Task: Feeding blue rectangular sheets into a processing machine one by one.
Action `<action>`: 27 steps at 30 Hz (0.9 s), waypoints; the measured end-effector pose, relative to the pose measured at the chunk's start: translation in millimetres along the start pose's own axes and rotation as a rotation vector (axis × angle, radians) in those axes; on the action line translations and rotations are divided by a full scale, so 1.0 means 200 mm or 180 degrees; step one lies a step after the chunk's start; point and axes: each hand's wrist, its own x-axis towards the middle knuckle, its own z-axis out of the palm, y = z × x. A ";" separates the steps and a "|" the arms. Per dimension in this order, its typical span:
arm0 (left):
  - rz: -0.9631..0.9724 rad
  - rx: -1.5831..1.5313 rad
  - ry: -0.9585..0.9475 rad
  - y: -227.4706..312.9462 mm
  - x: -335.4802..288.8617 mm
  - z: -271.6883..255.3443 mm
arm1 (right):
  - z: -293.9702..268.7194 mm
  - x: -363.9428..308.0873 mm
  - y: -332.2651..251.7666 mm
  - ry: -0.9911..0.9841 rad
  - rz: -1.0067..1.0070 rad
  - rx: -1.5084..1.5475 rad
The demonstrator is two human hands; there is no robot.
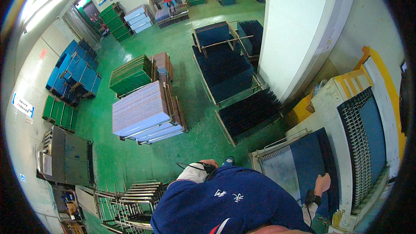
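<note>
Blue panel [306,158] sits in metal-framed rack [254,160] next to machine [342,117] on R; R hand [322,184] by its edge, fingers curled, can't tell if pinching or just touching. L hand [209,163] well apart from it, fingers mostly hidden, grip can't tell. Panel prob. thin, stiff, fairly light, face maybe slick/scratch-prone, so best hold = opp. edges w/ both hands, not flat face.

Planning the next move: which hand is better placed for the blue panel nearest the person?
Likely the right: the right hand is at the blue panel, while the left hand is by the jacket, well away.
</note>
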 end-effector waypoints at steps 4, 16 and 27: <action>-0.0038 0.0075 -0.0055 0.03 -0.01 0.00 | 0.02 0.01 0.02 0.0061 -0.0058 -0.0063; -0.0307 0.0344 0.0189 -0.02 0.03 -0.01 | -0.06 -0.02 -0.05 -0.0064 0.0026 -0.0010; -0.0591 0.0919 0.0726 0.04 0.00 0.05 | -0.02 0.00 -0.02 -0.0028 -0.0007 -0.0011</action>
